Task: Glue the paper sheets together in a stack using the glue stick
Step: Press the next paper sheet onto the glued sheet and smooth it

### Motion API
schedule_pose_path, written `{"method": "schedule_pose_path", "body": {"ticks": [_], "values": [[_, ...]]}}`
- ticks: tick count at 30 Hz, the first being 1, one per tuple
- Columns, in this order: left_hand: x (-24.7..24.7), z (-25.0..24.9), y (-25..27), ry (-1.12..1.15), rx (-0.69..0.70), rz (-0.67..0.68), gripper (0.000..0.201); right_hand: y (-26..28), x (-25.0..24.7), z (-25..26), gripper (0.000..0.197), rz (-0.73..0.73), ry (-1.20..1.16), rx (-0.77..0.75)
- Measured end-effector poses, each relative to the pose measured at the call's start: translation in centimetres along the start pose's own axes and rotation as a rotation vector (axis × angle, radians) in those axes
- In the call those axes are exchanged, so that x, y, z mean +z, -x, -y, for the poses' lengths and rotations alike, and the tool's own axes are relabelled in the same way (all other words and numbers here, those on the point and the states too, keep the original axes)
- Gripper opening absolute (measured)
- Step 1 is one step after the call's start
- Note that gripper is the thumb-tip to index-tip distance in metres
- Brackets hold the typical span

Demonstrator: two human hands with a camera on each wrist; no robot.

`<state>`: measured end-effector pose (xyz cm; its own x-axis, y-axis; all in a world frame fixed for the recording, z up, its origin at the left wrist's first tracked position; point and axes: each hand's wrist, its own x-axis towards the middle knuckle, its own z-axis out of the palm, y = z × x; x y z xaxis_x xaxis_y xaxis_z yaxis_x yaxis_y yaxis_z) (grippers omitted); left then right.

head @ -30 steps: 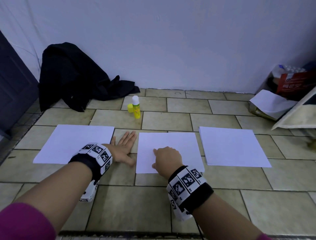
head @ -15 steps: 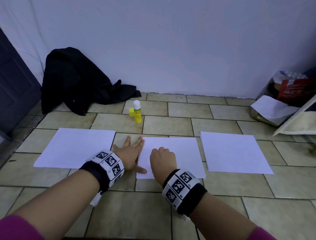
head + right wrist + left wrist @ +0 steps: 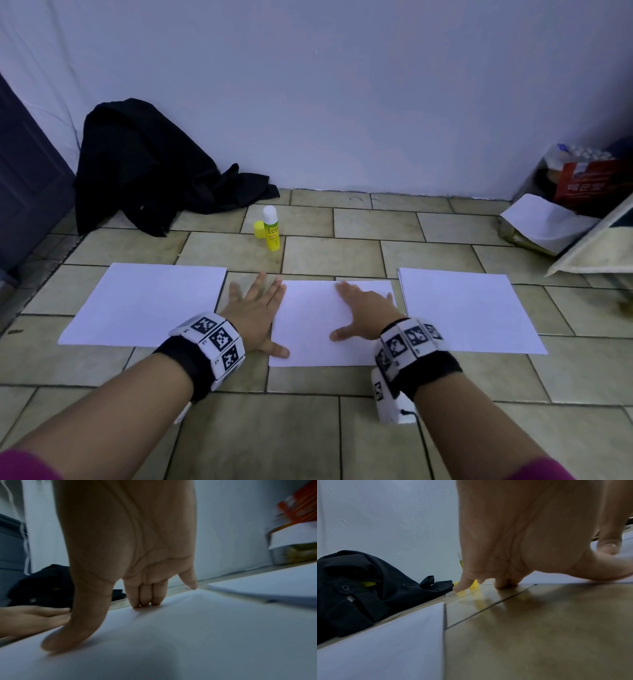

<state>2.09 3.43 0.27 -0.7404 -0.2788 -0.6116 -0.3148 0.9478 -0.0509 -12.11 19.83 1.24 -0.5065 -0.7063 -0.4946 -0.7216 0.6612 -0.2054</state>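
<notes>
Overhead, the head view lays out three lots of white paper on the tiled floor: a left sheet, a middle sheet and a right stack, with the glue stick standing upright behind them, uncapped, its yellow cap just beside it. Only that view shows the whole row; the left wrist view catches merely a sliver of the stick behind the fingers and the cap partly hidden, plus the black cloth piled against the wall. The right wrist view alone shows the layered edge of the right stack and a slight ripple in the middle sheet near the fingertips. The left hand lies flat, fingers spread, on the tile between the left and middle sheets, its thumb reaching onto the middle sheet's near left corner. The right hand rests palm down on the middle sheet, fingers straight and pressing, thumb out to the side. Neither hand holds anything. A red packet and clutter sit at far right.
</notes>
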Motion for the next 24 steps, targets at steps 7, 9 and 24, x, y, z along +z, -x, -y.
{"method": "schedule_pose_path", "body": {"ticks": [7, 9, 24], "values": [[-0.2, 0.0, 0.3, -0.009, 0.009, -0.002, 0.121, 0.5, -1.1, -2.9, 0.106, -0.032, 0.004, 0.138], [-0.4, 0.1, 0.6, -0.016, 0.026, -0.008, 0.123, 0.4, -1.0, -2.4, 0.102, -0.071, -0.013, 0.173], [-1.3, -4.1, 3.7, -0.035, 0.145, -0.244, 0.044, 1.9, 1.7, 4.8, 0.038, -0.17, 0.17, 0.174]]}}
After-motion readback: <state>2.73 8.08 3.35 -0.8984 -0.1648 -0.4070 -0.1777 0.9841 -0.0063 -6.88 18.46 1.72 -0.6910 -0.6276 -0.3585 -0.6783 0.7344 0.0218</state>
